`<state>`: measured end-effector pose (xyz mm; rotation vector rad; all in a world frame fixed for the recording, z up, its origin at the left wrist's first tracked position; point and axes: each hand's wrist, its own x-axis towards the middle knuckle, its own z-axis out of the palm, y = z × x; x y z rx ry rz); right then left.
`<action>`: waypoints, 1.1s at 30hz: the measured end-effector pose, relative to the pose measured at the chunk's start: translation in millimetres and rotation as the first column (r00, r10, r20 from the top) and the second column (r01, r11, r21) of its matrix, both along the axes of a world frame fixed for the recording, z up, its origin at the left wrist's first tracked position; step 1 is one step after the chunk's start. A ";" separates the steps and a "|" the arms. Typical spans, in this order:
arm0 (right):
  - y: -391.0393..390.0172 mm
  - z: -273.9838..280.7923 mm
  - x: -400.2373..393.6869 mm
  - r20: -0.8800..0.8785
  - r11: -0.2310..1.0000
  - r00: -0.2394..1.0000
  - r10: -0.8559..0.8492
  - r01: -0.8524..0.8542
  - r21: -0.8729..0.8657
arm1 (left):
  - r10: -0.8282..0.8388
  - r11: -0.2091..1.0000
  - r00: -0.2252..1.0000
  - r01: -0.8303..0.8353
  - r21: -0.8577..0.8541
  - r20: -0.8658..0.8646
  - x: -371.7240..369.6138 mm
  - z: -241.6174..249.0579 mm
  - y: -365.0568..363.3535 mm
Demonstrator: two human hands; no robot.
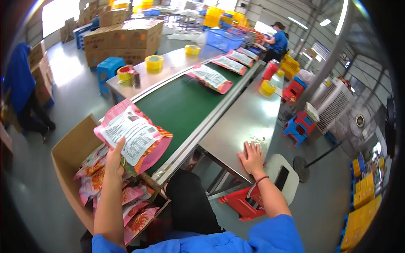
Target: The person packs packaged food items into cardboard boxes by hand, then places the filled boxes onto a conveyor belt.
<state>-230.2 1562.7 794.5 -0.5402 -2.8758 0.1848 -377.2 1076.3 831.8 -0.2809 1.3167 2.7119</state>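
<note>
My left hand [114, 162] grips a pink food pouch [133, 137] by its lower left edge, its white printed label facing up. The pouch is over the near end of a green conveyor belt [177, 101], beside an open cardboard box [69, 168] that holds several similar pink pouches [137, 221]. Farther up the belt lie more pouches, the nearest being a pink and white one [211, 79]. My right hand [252, 159] rests flat with fingers spread on the metal table [236, 126] right of the belt, holding nothing.
Yellow tape rolls [154, 62] stand on the left metal table. Another roll [267, 88] and a red container [270, 71] are on the right one. A red stool [240, 204], a fan [359, 121] and stacked cartons [122, 40] stand around. Two people are farther off.
</note>
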 end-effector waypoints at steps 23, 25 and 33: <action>-203.4 88.3 -270.5 -0.085 0.885 0.887 0.453 -0.436 0.162 | -0.291 -0.403 0.939 -0.292 -0.867 -0.181 -24.6 38.4 -255.1; -209.8 79.8 -292.7 -0.010 0.904 0.924 0.383 -0.372 0.212 | -0.144 -0.554 0.962 0.117 -0.824 0.234 -40.3 14.1 -259.9; -194.3 103.8 -348.9 0.141 0.887 0.968 0.209 -0.248 0.390 | -0.030 -0.421 0.854 0.460 -0.782 0.519 -92.4 -118.0 -274.7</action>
